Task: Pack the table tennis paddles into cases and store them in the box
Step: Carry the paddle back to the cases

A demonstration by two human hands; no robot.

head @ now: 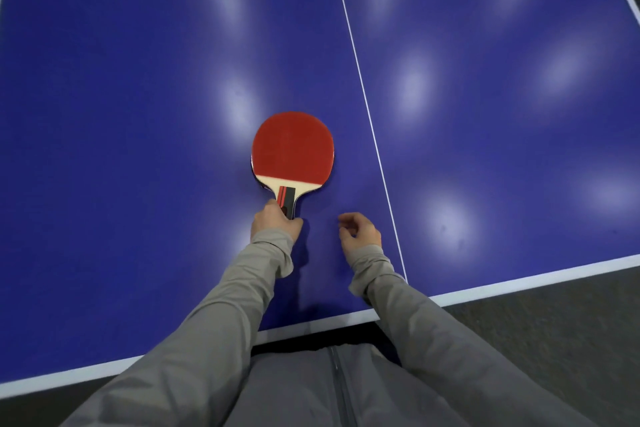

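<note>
A red-faced paddle (292, 149) is laid flat on the blue table (138, 80), its blade pointing away from the person and its short handle toward the near edge. The handle is gripped by the left hand (275, 222), whose fingers (270, 208) are closed around its end, the blade lying clear beyond them. The right hand (358, 230) is held just beside it above the table, empty, its fingers loosely curled, between the paddle and the white centre line (363, 90). Grey sleeves (221, 322) cover both arms.
</note>
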